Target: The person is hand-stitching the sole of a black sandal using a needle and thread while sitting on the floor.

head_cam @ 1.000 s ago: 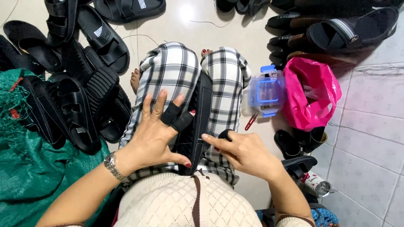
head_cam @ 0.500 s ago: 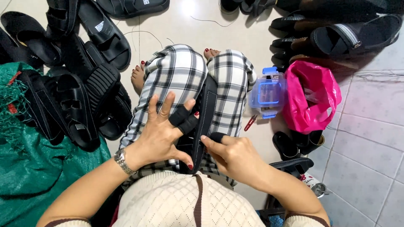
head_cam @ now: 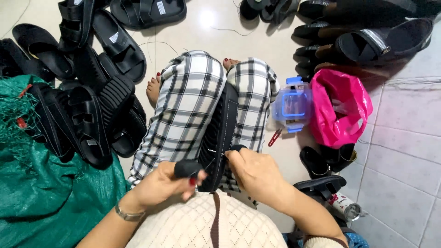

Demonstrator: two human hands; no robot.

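While the black sandal sole point(head_cam: 221, 138) stood on edge between my knees, clamped by my checked trousers point(head_cam: 183, 110), my left hand point(head_cam: 158, 186) had drawn back from where it lay spread flat over the sole a second before, and its capped fingertips point(head_cam: 187, 169) were now pinched shut beside the sole's near end. My right hand point(head_cam: 257, 174) had stayed against the sole's other side, closed on its edge, with a thin thread point(head_cam: 215, 152) crossing the rim between them. To me that read as a stitch being pulled tight rather than the sole being steadied. Finished sandals point(head_cam: 87, 119) lay heaped left of me on the floor point(head_cam: 202, 27), and a blue box point(head_cam: 291, 108) beside a pink bag point(head_cam: 340, 110) to my right.
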